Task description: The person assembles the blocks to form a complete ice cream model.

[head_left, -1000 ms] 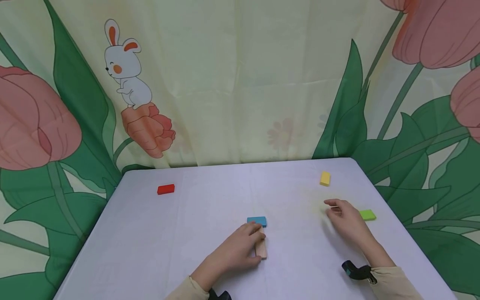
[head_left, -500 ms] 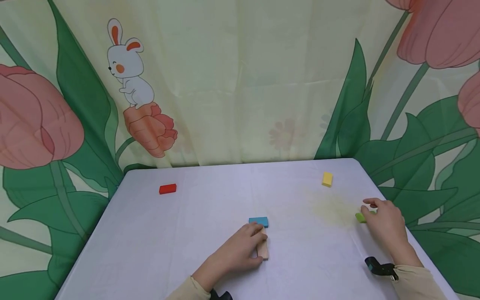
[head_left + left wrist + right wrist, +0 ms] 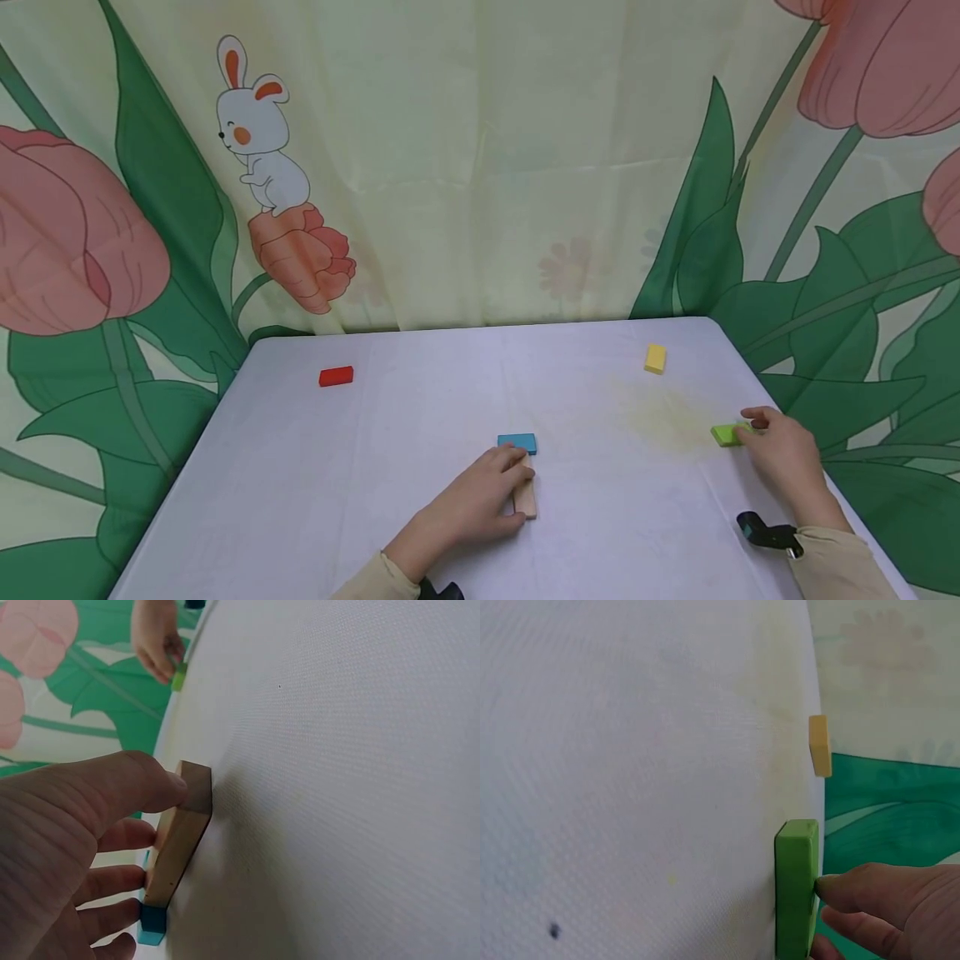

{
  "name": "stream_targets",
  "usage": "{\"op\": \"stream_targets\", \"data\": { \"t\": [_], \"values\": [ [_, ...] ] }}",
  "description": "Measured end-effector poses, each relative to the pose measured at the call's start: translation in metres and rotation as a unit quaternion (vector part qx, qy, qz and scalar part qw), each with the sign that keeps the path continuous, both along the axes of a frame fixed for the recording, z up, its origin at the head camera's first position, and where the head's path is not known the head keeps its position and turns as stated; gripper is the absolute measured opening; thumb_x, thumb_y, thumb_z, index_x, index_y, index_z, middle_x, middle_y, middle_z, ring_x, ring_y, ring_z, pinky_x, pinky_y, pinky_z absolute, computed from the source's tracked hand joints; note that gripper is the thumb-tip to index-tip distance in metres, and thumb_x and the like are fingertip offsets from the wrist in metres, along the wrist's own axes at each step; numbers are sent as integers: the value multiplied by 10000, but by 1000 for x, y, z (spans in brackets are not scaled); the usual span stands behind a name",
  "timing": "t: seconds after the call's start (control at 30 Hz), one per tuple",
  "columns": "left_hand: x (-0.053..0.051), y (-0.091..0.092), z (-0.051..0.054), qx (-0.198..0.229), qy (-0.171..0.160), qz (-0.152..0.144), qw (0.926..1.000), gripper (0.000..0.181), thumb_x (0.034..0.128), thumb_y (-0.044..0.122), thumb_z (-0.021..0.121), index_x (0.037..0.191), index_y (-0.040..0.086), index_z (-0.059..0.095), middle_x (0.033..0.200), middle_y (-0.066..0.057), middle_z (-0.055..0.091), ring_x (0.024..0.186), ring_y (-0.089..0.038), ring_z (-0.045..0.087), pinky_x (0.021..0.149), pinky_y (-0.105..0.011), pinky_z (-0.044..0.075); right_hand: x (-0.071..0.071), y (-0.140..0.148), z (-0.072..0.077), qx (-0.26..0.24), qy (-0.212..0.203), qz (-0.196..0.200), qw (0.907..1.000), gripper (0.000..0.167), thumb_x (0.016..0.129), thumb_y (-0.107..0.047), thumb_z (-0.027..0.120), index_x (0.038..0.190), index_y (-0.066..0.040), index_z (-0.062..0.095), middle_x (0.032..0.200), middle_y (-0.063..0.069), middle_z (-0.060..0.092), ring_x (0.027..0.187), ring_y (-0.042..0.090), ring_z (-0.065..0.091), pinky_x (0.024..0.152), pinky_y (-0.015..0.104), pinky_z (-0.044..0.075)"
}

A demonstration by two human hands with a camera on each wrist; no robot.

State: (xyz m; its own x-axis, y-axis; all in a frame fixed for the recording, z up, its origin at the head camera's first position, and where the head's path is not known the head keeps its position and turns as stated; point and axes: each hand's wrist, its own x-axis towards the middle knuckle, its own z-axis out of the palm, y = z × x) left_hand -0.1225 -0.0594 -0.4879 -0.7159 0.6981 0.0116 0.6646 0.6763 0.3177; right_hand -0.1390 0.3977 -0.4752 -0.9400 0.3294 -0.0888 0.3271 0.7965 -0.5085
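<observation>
Near the table's middle, a plain wooden block (image 3: 525, 497) lies lengthwise, its far end against a blue block (image 3: 517, 442) set crosswise. My left hand (image 3: 476, 500) holds the wooden block, thumb at its near end and fingers along its side; the lower fingers reach the blue block (image 3: 153, 922) in the left wrist view. By the right edge, my right hand (image 3: 783, 454) has its thumb and curled fingers on one end of a green block (image 3: 726, 435) that lies flat. The thumb touches the green block (image 3: 796, 889) in the right wrist view; the other fingertips are partly hidden.
A red block (image 3: 336, 377) lies at the far left of the white-covered table (image 3: 420, 383). Beyond the green block, a yellow block (image 3: 655, 359) lies near the back right. A printed curtain (image 3: 450, 167) hangs behind the table.
My right hand has moved right to the green block, and its fingers have come down onto it. My left hand stays on the wooden block.
</observation>
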Motion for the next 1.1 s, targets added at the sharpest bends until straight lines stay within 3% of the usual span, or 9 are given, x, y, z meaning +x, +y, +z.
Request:
{"op": "stream_targets", "data": {
  "t": [0.47,0.73,1.1],
  "values": [
    [0,1,-1,13,-77,24,10000,512,918,353,746,1386,197,609,1566,-60,477,1495,-252,411,1208,-392,396,-4,-6,-9,-238,-5,60,9997,530,966,-313,681,1260,123,609,1162,337,633,964,392,572,646,304,421],
    [0,0,-2,111,-82,25,9999,497,920,345,744,1375,197,610,1564,-55,478,1497,-248,406,1209,-391,395,-10,-19,-7,-369,-165,169,9990,461,966,-274,672,1215,113,642,1198,342,627,997,390,570,654,287,437],
    [-1,0,-5,-13,42,32,10000,506,904,359,748,1368,201,623,1560,-56,485,1485,-247,424,1207,-377,396,-17,-54,-7,-639,33,259,9976,318,977,-176,644,1171,71,689,1147,285,671,956,333,604,662,292,522]
  ]
}}
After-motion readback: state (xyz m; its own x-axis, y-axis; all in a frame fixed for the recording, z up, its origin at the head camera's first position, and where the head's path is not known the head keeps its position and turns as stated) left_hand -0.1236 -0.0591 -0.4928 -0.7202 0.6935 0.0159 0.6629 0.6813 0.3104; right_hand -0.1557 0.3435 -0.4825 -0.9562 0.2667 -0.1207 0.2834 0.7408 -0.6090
